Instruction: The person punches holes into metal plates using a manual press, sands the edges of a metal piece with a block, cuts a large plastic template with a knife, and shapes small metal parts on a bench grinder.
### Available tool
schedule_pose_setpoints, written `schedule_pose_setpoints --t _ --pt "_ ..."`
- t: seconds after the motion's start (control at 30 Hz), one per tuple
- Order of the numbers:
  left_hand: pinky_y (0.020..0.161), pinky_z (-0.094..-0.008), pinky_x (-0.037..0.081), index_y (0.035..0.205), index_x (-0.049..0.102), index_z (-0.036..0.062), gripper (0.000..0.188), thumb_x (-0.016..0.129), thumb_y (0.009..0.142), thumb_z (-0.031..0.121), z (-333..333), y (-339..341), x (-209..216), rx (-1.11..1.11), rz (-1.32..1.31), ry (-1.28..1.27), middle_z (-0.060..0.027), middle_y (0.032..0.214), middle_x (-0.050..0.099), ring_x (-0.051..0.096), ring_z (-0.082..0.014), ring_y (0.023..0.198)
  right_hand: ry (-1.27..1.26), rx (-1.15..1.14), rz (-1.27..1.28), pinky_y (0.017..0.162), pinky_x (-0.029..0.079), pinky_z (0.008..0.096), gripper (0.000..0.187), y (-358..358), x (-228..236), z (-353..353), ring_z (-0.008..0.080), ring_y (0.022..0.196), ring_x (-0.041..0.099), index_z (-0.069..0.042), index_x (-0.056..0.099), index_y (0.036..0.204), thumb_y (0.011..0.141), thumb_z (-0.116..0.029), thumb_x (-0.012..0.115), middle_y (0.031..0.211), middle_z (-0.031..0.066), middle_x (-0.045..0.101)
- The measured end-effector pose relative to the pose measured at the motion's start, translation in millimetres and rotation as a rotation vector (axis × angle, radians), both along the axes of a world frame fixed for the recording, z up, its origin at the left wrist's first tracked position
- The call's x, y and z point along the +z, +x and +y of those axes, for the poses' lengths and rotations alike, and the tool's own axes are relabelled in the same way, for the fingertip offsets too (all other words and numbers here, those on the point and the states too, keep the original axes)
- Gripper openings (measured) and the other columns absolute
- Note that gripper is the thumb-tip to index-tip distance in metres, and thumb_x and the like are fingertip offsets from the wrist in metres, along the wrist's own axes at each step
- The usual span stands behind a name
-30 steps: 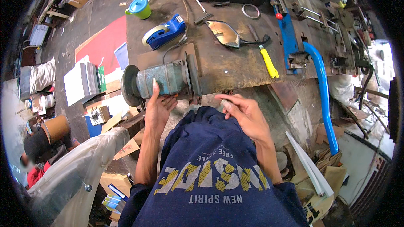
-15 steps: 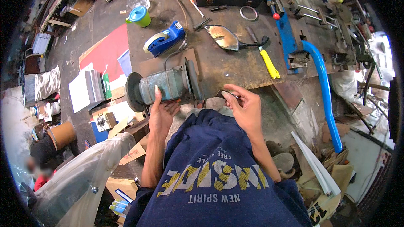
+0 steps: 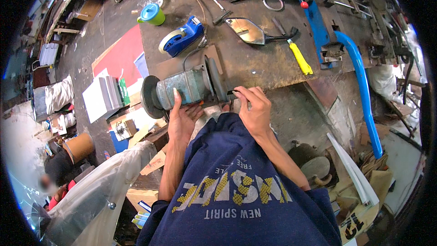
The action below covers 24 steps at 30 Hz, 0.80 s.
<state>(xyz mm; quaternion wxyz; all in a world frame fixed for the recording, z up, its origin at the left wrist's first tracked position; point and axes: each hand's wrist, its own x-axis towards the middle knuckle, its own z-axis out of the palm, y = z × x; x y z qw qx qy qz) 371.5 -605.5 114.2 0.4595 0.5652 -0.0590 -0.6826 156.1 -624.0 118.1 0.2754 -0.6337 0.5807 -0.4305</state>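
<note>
A green bench grinder [image 3: 180, 89] with a wheel at each end sits at the bench's near edge. My left hand [image 3: 183, 123] is at the front of its motor housing, thumb resting against the housing and fingers stretched out beneath it, holding nothing. Just right of the grinder's right wheel [image 3: 220, 82], my right hand [image 3: 255, 111] pinches a small dark flat piece [image 3: 233, 92] between thumb and fingertips. The piece is at the wheel's near right edge; whether it touches is too small to tell.
Behind the grinder lie a blue tape dispenser [image 3: 183, 37], a lidded green cup [image 3: 154, 15], a hammer [image 3: 219, 8], a mirror [image 3: 246, 31] and a yellow-handled cutter [image 3: 299, 58]. A blue lever [image 3: 363, 86] reaches past the bench's right edge. Papers [image 3: 101, 95] lie left.
My right hand has moved left with the small dark piece, closer to the right wheel. My left hand stays at the motor housing. The whole view has shifted slightly.
</note>
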Motion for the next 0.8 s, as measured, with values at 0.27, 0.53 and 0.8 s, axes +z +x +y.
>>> schedule_pose_setpoints --t 0.27,0.53,0.8 --pt "0.106 -0.0472 0.036 0.138 0.035 -0.0142 0.102 0.061 0.085 0.070 -0.1 4.7 -2.1 -0.015 -0.009 0.002 -0.0296 0.134 0.045 0.043 -0.0391 0.128 -0.039 -0.028 0.056 0.067 0.045 0.0417 0.022 13.7 -12.9 5.9 0.0323 0.076 0.056 0.001 0.066 0.099 0.078 0.008 0.067 0.078 0.0135 0.057" --pt "0.108 -0.0478 0.037 0.138 0.034 -0.0152 0.103 0.062 0.085 0.069 0.3 3.6 0.5 -0.028 0.002 0.004 -0.0299 0.132 0.044 0.044 -0.0391 0.126 -0.053 -0.051 0.124 0.067 0.047 0.0403 0.026 17.8 -10.6 14.1 0.0300 0.076 0.059 0.004 0.067 0.102 0.076 0.011 0.064 0.081 0.0134 0.061" --pt "0.109 -0.0485 0.037 0.136 0.035 -0.0177 0.104 0.061 0.085 0.070 0.3 10.1 -10.8 -0.040 0.037 0.013 -0.0307 0.134 0.044 0.044 -0.0384 0.128 -0.099 -0.068 0.162 0.065 0.046 0.0402 0.026 20.1 -8.9 14.5 0.0292 0.073 0.058 0.000 0.067 0.100 0.076 0.009 0.066 0.079 0.0116 0.059"
